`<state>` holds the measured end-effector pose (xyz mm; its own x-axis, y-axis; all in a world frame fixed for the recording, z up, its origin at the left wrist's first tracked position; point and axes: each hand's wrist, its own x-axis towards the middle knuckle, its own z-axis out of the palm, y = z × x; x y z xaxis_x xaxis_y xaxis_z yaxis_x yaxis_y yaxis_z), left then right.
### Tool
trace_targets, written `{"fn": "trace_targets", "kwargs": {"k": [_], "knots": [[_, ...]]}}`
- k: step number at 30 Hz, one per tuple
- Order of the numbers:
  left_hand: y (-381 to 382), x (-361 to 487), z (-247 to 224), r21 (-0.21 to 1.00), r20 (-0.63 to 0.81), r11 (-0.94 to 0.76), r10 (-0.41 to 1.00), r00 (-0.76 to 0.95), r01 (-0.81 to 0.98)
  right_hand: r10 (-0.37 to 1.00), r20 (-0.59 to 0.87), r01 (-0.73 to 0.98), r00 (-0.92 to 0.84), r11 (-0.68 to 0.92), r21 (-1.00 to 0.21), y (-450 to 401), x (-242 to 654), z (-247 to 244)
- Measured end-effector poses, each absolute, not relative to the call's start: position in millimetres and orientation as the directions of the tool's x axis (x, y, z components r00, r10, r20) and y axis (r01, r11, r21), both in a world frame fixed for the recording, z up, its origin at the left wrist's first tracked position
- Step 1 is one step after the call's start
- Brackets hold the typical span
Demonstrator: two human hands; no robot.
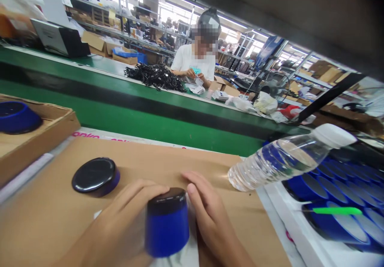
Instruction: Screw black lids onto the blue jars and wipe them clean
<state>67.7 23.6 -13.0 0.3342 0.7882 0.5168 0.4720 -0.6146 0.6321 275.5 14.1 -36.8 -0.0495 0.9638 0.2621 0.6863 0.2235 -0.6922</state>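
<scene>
A blue cup-shaped piece with a black top [167, 223] stands between my two hands, over a whitish sheet [180, 257]. My left hand [120, 215] is wrapped around its left side, with fingers reaching to the black top. Close against its right side is my right hand [210, 213], thumb and fingers extended and slightly apart; whether it touches the piece is hard to tell. A round piece with a glossy black face and blue side [96, 175] lies on the brown cardboard [156, 157] to the left.
A water bottle [279, 159] stands at the right. Beyond it, a white tray [288, 215] holds several blue pieces and a green-handled tool [337, 210]. A cardboard box [64, 125] with a blue piece is at left. Across the green bench [150, 117], a person [195, 61] handles small items.
</scene>
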Motion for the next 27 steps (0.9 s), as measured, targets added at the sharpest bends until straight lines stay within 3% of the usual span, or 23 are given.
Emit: {"fn": "trace_targets", "kwargs": {"k": [2,4,8,13,19,24,27], "knots": [[27,63,-11,0.616,0.480,-0.633,0.774,0.413,0.470,0.962,0.196,0.787,-0.192,0.270,-0.555,25,281,-44],[28,61,-6,0.627,0.427,-0.618,0.782,0.455,0.475,0.957,0.151,0.820,-0.246,0.289,-0.493,33,281,-49],[20,65,9,0.668,0.323,-0.552,0.820,0.473,0.499,0.964,0.127,0.888,-0.234,0.265,-0.376,35,274,-53],[12,72,22,0.715,0.323,-0.546,0.812,0.486,0.438,0.974,0.127,0.928,-0.189,0.219,-0.300,37,267,-50],[24,71,-3,0.756,0.401,-0.540,0.828,0.391,0.370,0.989,0.083,0.942,-0.121,0.141,-0.305,48,264,-35],[19,60,-19,0.787,0.308,-0.466,0.865,0.397,0.405,0.977,0.035,0.894,-0.212,0.208,-0.397,36,275,-24],[16,62,-16,0.916,0.175,-0.269,0.936,0.306,0.298,0.927,0.007,0.819,-0.374,0.334,-0.466,21,277,-23]]}}
